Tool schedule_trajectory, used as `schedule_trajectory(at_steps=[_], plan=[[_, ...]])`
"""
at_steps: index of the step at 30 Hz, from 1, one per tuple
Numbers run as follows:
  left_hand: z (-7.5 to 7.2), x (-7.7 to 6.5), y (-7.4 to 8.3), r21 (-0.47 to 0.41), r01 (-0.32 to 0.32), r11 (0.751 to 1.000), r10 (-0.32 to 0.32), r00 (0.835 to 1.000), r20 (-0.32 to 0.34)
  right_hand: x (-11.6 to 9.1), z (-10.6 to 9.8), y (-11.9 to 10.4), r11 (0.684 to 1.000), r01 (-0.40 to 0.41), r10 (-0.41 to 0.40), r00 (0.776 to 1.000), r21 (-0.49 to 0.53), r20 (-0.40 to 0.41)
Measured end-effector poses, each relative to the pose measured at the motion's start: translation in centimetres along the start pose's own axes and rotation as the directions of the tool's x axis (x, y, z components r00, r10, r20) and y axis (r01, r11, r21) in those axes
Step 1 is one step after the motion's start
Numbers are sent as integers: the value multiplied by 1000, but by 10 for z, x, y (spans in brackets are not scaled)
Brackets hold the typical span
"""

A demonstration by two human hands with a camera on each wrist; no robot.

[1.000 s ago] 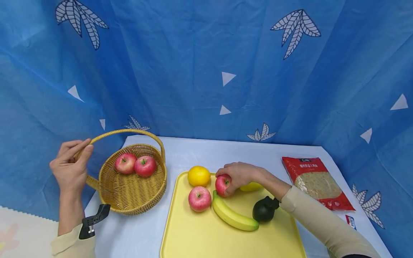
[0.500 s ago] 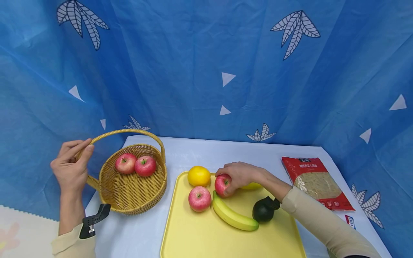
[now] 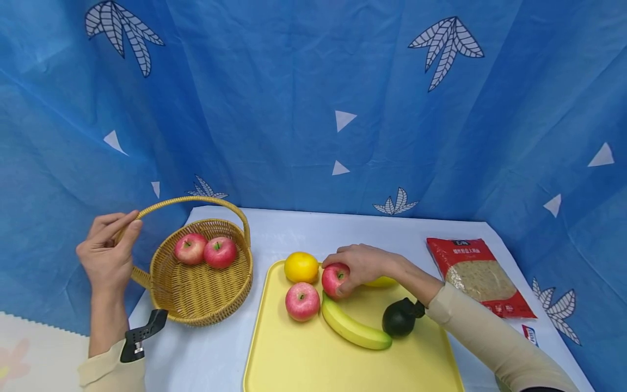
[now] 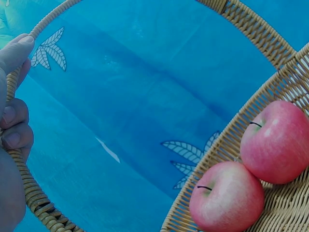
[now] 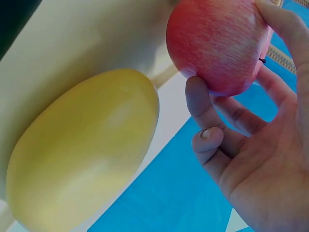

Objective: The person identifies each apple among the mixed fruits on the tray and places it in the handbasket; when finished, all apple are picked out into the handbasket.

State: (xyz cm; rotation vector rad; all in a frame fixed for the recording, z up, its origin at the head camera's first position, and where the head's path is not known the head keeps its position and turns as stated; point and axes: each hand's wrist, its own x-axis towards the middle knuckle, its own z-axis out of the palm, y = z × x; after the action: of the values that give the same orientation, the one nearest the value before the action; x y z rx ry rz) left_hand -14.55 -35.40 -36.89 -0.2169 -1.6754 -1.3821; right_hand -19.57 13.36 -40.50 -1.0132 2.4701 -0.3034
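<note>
My left hand (image 3: 108, 250) grips the arched handle (image 3: 196, 200) of a round wicker basket (image 3: 206, 316), its fingers curled round the cane. Two red apples (image 4: 280, 142) lie side by side in that basket. Over the back of a yellow tray (image 3: 313, 359), my right hand (image 3: 364, 267) holds another red apple (image 5: 217, 43) between thumb and fingers. Beside this apple on the tray are an orange-yellow lemon (image 3: 301, 267), a pinkish apple (image 3: 302, 301) and a banana (image 3: 355, 329). A smooth yellow oval fruit (image 5: 87, 150) lies close to the right hand, mostly hidden by it in the head view.
A dark green, nearly black fruit or vegetable (image 3: 399, 318) sits on the tray under the right forearm. To the right, a red food packet (image 3: 480, 277) lies on the white table (image 3: 401, 231). Blue cloth (image 3: 294, 109) hangs behind and at both sides.
The right hand and the apple it holds have shifted slightly left, closer to the lemon. The left hand and the basket have stayed in place.
</note>
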Motion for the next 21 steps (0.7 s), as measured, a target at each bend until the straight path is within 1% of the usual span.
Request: schedule_trajectory(at_steps=[6, 14, 21], plan=[[0, 0, 1, -3, 0, 1000, 0, 1000, 1, 0, 0, -1, 1000, 13, -12, 1000, 13, -9], [0, 1, -1, 3, 0, 1000, 0, 1000, -1, 0, -1, -2, 999, 35, -34, 998, 21, -46], [-1, 1, -3, 5, 4, 1000, -4, 1000, 1, 0, 0, -4, 999, 54, -54, 995, -5, -79]])
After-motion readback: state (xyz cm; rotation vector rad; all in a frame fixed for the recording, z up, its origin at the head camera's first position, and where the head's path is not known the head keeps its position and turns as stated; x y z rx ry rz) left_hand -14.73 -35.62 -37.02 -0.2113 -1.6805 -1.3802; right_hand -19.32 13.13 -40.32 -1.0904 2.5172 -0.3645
